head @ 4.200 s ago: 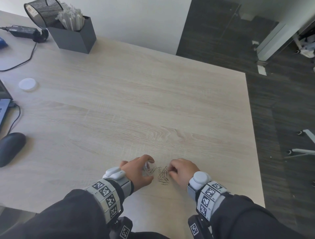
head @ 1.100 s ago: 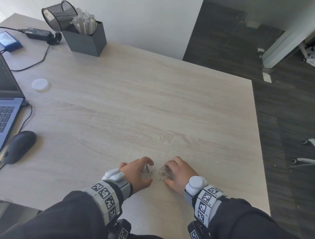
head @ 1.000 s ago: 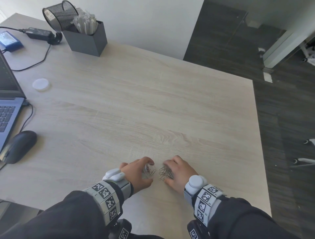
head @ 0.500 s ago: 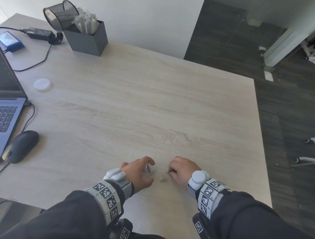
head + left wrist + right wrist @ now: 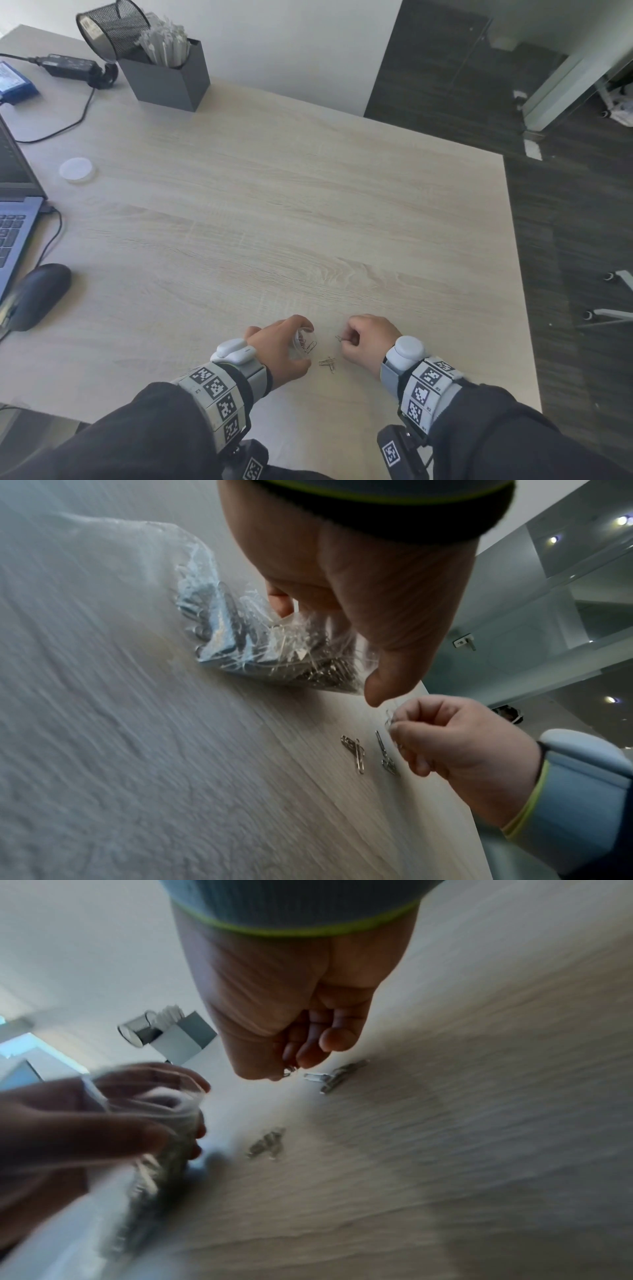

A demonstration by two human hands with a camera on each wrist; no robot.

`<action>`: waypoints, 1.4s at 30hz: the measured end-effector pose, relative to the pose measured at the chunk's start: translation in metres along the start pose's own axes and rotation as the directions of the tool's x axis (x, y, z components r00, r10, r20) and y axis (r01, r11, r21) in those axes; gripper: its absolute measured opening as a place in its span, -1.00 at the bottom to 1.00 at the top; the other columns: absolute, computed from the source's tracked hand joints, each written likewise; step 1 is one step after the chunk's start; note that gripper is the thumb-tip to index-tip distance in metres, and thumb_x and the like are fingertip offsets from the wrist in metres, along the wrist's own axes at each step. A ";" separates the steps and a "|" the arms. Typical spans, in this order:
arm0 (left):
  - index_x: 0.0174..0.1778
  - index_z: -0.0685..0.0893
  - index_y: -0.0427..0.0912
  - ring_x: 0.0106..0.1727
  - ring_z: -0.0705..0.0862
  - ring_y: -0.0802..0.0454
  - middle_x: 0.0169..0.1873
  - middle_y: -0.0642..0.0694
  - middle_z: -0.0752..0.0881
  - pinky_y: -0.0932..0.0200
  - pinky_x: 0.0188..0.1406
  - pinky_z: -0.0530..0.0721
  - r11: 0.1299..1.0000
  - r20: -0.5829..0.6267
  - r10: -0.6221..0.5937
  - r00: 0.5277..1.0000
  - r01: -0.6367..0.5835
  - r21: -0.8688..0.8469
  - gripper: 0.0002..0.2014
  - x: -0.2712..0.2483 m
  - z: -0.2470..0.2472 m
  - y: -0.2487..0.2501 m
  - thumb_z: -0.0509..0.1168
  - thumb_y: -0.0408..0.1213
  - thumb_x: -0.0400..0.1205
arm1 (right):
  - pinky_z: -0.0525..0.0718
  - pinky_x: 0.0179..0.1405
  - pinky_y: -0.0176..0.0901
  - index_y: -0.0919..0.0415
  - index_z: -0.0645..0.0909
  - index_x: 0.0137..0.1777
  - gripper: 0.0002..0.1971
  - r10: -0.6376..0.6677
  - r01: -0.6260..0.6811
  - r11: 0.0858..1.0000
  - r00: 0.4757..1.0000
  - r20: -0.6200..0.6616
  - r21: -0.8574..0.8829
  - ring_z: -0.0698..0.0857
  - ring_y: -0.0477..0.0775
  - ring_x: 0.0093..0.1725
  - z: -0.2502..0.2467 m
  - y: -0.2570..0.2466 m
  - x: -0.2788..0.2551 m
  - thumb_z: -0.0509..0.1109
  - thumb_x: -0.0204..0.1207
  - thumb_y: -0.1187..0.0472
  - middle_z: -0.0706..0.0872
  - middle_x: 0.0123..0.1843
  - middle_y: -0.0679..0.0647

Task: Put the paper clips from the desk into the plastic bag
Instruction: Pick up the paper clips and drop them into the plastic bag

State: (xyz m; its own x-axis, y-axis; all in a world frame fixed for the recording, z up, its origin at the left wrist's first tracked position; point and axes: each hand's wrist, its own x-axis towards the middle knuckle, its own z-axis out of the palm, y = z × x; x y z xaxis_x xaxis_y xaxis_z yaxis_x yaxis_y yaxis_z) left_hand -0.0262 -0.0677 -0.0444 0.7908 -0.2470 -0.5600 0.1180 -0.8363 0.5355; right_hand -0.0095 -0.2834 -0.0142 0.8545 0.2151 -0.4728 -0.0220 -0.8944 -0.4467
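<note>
My left hand (image 5: pixel 281 346) grips a small clear plastic bag (image 5: pixel 260 642) with several metal paper clips inside; the bag rests on the desk near its front edge, mouth facing right. My right hand (image 5: pixel 368 337) is curled just right of it and pinches paper clips (image 5: pixel 339 338) at its fingertips (image 5: pixel 291 1070), slightly above the wood. A few loose paper clips (image 5: pixel 327 362) lie on the desk between and just in front of the two hands (image 5: pixel 356 753). In the right wrist view the bag (image 5: pixel 164 1123) is blurred.
The light wooden desk (image 5: pixel 291 212) ends close on the right, with dark floor beyond. At the far left stand a laptop (image 5: pixel 13 219), a black mouse (image 5: pixel 37 294) and a white lid (image 5: pixel 76 169). A grey holder (image 5: pixel 168 78) and mesh cup (image 5: pixel 113 31) sit at the back.
The pile of clips between my hands has shrunk to a few. My right hand has drawn back to the right and lifted with clips pinched; my left hand still holds the bag.
</note>
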 end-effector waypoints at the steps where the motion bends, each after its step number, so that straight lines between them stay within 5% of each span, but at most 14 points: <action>1: 0.22 0.31 0.52 0.19 0.65 0.02 0.10 0.40 0.64 -0.08 0.34 0.52 1.000 -0.003 0.003 1.000 -0.003 -0.005 -0.45 -0.001 0.000 0.001 0.23 0.26 0.28 | 0.57 -0.12 -0.20 0.04 0.65 -0.22 -0.96 -0.026 0.028 0.998 0.999 -0.043 0.048 0.61 -0.04 -0.16 0.000 -0.005 -0.002 0.36 0.38 0.16 0.61 -0.23 -0.13; 8: 0.24 0.42 0.35 0.16 0.67 0.17 0.02 0.31 0.64 0.09 0.38 0.41 0.997 0.003 0.068 0.998 -0.068 0.043 -0.54 -0.005 -0.007 0.018 0.27 0.11 0.40 | 0.55 -0.06 -0.27 -0.04 0.71 -0.13 -0.93 -0.272 0.270 0.954 0.962 0.000 0.131 0.59 -0.13 -0.14 0.002 -0.038 -0.005 0.41 0.43 0.07 0.61 -0.17 -0.16; 14: 0.22 0.32 0.52 0.17 0.66 0.07 0.10 0.41 0.63 0.01 0.36 0.47 1.000 0.014 -0.001 1.000 0.001 -0.006 -0.44 -0.002 -0.005 0.006 0.24 0.24 0.27 | 0.46 -0.14 -0.38 -0.01 0.71 -0.12 -0.97 -0.041 0.064 0.988 0.986 -0.161 0.139 0.59 -0.15 -0.14 -0.015 0.005 0.000 0.44 0.48 0.12 0.62 -0.14 -0.18; 17: 0.17 0.31 0.56 0.17 0.67 0.08 0.09 0.40 0.64 0.02 0.37 0.45 1.000 -0.009 -0.022 1.000 0.022 -0.006 -0.50 -0.003 -0.010 0.003 0.28 0.23 0.31 | 0.45 -0.17 -0.46 -0.04 0.69 0.01 -0.86 0.095 -0.086 0.994 0.988 -0.124 0.071 0.62 -0.16 -0.11 -0.018 0.035 -0.001 0.45 0.46 0.06 0.61 -0.03 -0.16; 21: 0.20 0.33 0.51 0.14 0.67 0.02 0.09 0.34 0.65 0.04 0.37 0.42 1.000 -0.007 -0.029 1.000 0.029 -0.002 -0.52 -0.002 -0.010 0.002 0.30 0.21 0.37 | 0.53 0.08 -0.24 -0.01 0.63 0.21 -0.61 0.035 -0.034 0.999 0.998 0.044 -0.014 0.58 -0.10 -0.01 -0.011 0.046 -0.004 0.51 0.39 -0.02 0.51 0.07 -0.14; 24: 0.19 0.32 0.53 0.13 0.67 0.02 0.08 0.33 0.65 0.04 0.36 0.42 1.000 -0.001 -0.029 1.000 0.029 -0.001 -0.52 -0.001 -0.008 0.002 0.28 0.22 0.36 | 0.52 0.10 -0.19 0.02 0.60 0.21 -0.64 -0.038 0.048 0.994 0.994 0.100 -0.099 0.58 0.01 0.07 -0.003 0.039 -0.003 0.44 0.41 0.01 0.51 0.10 -0.06; 32: 0.29 0.44 0.34 0.14 0.68 0.13 0.12 0.26 0.66 0.19 0.28 0.22 1.000 -0.056 -0.004 0.998 0.005 0.018 -0.53 -0.004 -0.013 0.010 0.39 0.03 0.48 | 0.43 -0.02 -0.22 0.01 0.66 -0.05 -0.88 0.087 -0.071 0.983 0.992 0.087 -0.168 0.60 0.03 0.10 -0.009 0.042 -0.005 0.36 0.50 0.03 0.52 -0.08 -0.11; 38: 0.18 0.32 0.55 0.21 0.66 0.01 0.07 0.39 0.65 -0.02 0.34 0.47 0.998 -0.023 -0.055 0.998 0.055 -0.010 -0.48 0.001 -0.006 0.000 0.23 0.22 0.28 | 0.48 -0.07 -0.19 -0.01 0.65 -0.11 -0.89 0.147 -0.150 0.977 0.989 -0.029 -0.154 0.62 0.05 0.02 -0.013 0.038 0.003 0.30 0.53 0.06 0.66 -0.04 -0.04; 42: 0.16 0.31 0.58 0.23 0.66 0.03 0.05 0.40 0.64 0.00 0.33 0.46 0.999 -0.033 -0.052 0.998 0.052 -0.009 -0.49 0.002 -0.005 0.000 0.21 0.23 0.26 | 0.48 -0.05 -0.18 0.02 0.66 -0.11 -0.87 0.117 -0.123 0.985 0.992 -0.055 -0.121 0.63 0.04 0.04 -0.009 0.027 0.008 0.30 0.52 0.05 0.62 -0.07 -0.06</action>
State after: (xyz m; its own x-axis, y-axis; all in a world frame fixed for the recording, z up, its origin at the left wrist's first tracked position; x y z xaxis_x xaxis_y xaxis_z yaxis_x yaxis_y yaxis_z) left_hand -0.0220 -0.0656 -0.0423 0.8032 -0.1865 -0.5658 0.1641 -0.8437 0.5111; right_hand 0.0018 -0.3092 -0.0228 0.8730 0.0872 -0.4798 -0.0640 -0.9549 -0.2899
